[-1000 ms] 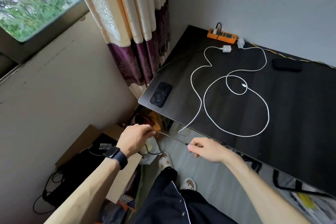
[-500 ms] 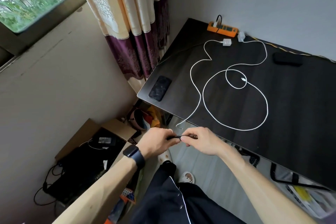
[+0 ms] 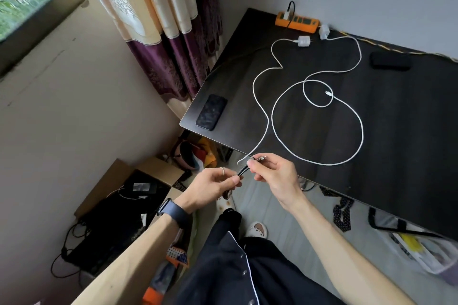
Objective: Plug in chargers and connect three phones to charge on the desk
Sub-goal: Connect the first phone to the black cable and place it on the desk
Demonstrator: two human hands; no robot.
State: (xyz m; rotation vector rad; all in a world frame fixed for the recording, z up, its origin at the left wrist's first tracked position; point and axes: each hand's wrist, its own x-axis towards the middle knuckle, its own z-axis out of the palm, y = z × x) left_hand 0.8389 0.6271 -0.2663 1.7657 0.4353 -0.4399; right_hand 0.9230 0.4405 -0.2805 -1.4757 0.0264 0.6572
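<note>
In front of the dark desk (image 3: 396,156), my left hand (image 3: 213,187) and my right hand (image 3: 275,174) both pinch a thin dark cable (image 3: 242,171); its metal plug end sits at my right fingertips. A black phone (image 3: 211,111) lies face up at the desk's near left corner. Two white charger bricks (image 3: 304,41) (image 3: 324,31) lie beside an orange power strip (image 3: 297,23) at the back. Their white cables (image 3: 317,131) loop over the desk, one end hanging off the front edge near my right hand. A dark oblong object (image 3: 390,61) lies at the back right.
A curtain (image 3: 171,39) hangs left of the desk against the wall. Below on the floor stand a cardboard box (image 3: 119,181) with black gear and cables, coloured clutter under the desk corner, and bags at the right. One plug sits in the strip.
My hands rose from below the desk edge and came together on the dark cable; my right hand now holds its plug end up by the desk's front edge.
</note>
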